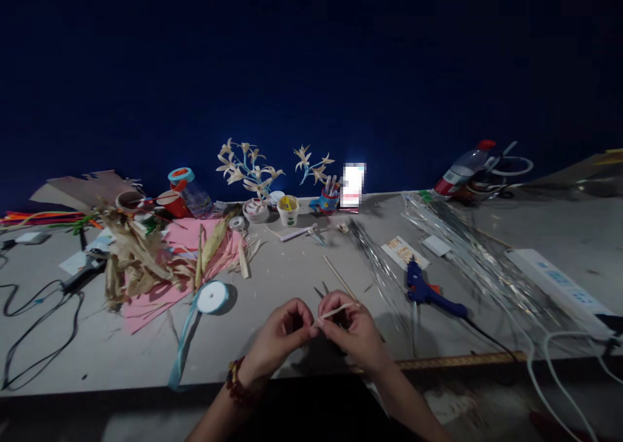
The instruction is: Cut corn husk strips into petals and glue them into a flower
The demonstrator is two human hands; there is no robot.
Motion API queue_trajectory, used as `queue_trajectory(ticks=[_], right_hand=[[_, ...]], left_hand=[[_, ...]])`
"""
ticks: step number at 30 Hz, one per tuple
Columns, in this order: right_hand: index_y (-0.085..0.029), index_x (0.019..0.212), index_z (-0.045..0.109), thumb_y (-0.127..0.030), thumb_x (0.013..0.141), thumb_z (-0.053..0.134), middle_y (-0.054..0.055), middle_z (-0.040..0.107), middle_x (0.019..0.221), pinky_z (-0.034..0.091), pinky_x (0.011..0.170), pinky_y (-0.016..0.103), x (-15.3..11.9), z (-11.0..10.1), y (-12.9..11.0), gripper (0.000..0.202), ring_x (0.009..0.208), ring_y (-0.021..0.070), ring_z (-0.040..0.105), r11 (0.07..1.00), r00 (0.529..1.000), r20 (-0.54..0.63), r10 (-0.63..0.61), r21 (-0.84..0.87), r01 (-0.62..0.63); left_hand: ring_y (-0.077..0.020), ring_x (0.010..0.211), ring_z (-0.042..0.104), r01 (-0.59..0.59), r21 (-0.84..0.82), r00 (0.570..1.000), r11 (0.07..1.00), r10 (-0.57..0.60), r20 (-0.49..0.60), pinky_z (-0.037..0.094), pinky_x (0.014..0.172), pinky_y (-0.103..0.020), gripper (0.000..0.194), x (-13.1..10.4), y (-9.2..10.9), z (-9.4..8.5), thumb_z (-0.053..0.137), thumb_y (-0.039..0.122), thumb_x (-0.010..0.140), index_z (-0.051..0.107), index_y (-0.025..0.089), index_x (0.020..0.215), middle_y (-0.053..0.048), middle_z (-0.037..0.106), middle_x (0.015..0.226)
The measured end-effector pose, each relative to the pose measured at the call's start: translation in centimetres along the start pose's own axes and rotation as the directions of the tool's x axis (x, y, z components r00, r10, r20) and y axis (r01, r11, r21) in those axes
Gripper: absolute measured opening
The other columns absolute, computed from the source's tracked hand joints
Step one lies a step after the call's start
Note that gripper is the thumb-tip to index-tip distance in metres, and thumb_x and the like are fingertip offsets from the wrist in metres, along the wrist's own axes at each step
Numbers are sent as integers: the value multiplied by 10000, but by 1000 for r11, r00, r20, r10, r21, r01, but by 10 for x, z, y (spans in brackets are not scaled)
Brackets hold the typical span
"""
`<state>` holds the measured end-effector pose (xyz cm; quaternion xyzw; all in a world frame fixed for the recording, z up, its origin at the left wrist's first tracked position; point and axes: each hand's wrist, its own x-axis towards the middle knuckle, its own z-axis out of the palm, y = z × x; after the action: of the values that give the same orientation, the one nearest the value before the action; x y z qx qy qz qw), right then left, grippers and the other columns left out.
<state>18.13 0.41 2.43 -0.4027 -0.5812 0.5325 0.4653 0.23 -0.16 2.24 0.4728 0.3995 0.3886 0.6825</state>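
Observation:
Close together above the front of the table, my left hand (287, 328) and my right hand (353, 328) pinch a thin, pale strip of corn husk (337, 311) between thumbs and fingertips. The strip curves up over the fingers of my right hand; its other end is hidden at the left fingertips. Just behind the hands, dark pointed blades, perhaps scissors, show partly, and a thin wooden stick (335, 273) lies beside them. A roll of light blue ribbon tape (219, 294) rests to the left of my hands, with its loose tail running toward the table edge.
Dried corn husks (131, 254) lie on pink paper (139, 312) at left. Husk flowers on blue stems (250, 166) stand at the back. On the right are a blue glue gun (423, 289), wire bundles (374, 254) and a white power strip (559, 286) with trailing cables.

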Motion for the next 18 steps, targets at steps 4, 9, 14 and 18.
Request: queue_trajectory(ticks=[4, 9, 14, 18], right_hand=[[-207, 785, 587, -366, 824, 689, -11, 563, 730, 403, 579, 246, 1, -1, -3, 194, 622, 129, 496, 999, 997, 62, 53, -7, -52], [-197, 757, 627, -343, 842, 665, 6, 606, 720, 438, 631, 266, 2, -2, -6, 173, 672, 153, 558, 995, 998, 64, 6, -102, 1], [-194, 761, 651, -361, 859, 661, -1, 591, 674, 441, 595, 267, 2, -4, 0, 194, 622, 154, 561, 989, 1000, -10, 20, -147, -21], [-186, 774, 653, -432, 846, 696, -13, 584, 671, 435, 544, 250, 3, -6, 3, 260, 542, 122, 530, 996, 991, -100, 86, -18, -88]], left_hand=[[-103, 646, 416, -22, -20, 999, 1000, 21, -41, 332, 598, -217, 359, 0, 0, 4, 790, 420, 769, 535, 167, 764, 28, 503, 708], [-123, 693, 487, -37, -25, 997, 999, 35, -68, 384, 657, -236, 346, 1, -3, 5, 805, 428, 753, 586, 162, 788, 8, 562, 738], [-124, 689, 486, -3, -8, 994, 1000, 2, -110, 374, 656, -243, 344, 2, -5, -1, 816, 419, 735, 601, 151, 757, 6, 570, 725], [-118, 691, 484, 16, -15, 991, 1000, -18, -134, 380, 667, -241, 323, 2, -1, -3, 818, 389, 734, 603, 149, 763, 7, 571, 734]])
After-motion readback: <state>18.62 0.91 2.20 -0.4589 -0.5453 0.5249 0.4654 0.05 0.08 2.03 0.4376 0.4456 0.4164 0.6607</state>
